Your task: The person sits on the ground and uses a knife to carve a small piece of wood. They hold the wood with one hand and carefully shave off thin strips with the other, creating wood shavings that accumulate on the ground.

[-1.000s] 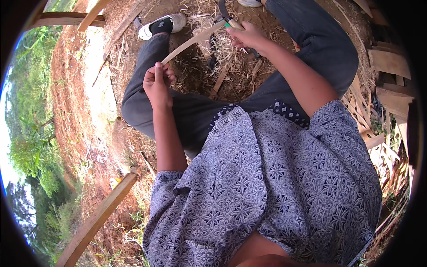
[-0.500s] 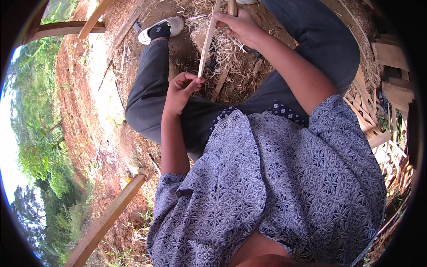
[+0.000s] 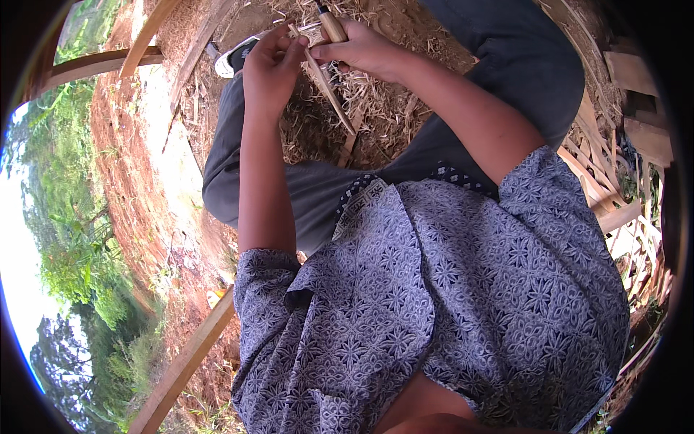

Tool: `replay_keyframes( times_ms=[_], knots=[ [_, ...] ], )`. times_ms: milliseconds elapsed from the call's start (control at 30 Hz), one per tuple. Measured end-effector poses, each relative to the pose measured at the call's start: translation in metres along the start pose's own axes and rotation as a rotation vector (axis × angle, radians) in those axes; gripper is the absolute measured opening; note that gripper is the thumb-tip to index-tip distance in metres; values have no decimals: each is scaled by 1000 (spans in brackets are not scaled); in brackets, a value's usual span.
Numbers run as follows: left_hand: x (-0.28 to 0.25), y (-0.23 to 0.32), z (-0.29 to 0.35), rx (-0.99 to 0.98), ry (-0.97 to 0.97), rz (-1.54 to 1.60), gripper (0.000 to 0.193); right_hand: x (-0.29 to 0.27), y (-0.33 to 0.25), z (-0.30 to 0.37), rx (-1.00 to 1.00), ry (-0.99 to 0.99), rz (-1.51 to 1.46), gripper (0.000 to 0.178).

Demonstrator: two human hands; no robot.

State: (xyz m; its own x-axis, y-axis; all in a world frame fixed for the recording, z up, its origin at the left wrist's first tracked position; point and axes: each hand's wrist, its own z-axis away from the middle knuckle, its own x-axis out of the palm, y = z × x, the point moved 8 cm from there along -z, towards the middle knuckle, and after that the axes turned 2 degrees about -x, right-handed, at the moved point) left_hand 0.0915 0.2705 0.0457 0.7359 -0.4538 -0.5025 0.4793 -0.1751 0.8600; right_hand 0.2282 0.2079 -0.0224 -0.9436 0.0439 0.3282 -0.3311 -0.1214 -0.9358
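Outdoor red-dirt ground strewn with straw (image 3: pixel 376 108), left hand (image 3: pixel 269 69) pinching a thin stick (image 3: pixel 325 90) above the straw, right hand (image 3: pixel 361 50) clenched around a wooden-handled knife (image 3: pixel 332 27) just beside the stick's top

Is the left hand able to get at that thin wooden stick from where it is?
Probably yes: the left hand already seems to touch the thin stick near its upper end, beside the right hand gripping a wooden-handled tool. Nothing lies between.
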Motion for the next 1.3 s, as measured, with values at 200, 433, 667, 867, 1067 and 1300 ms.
replay_keyframes(
  times_ms=[200,433,667,867,1067,1300],
  knots=[
    [-44,-28,24,-27,223,195,22,-12,13,-3,-17,98,383,47],
    [-61,-51,71,52,429,-55,12,-27,71,-5,203,92,645,49],
    [-38,-40,95,164,407,-348,11,-7,113,26,348,-116,889,46],
    [-28,-12,121,74,193,-716,10,20,85,50,157,-99,799,41],
    [-16,-17,142,49,90,-780,10,29,95,69,373,-284,712,31],
    [-3,2,140,218,90,-768,15,-6,122,58,370,-184,924,33]
  ],
)
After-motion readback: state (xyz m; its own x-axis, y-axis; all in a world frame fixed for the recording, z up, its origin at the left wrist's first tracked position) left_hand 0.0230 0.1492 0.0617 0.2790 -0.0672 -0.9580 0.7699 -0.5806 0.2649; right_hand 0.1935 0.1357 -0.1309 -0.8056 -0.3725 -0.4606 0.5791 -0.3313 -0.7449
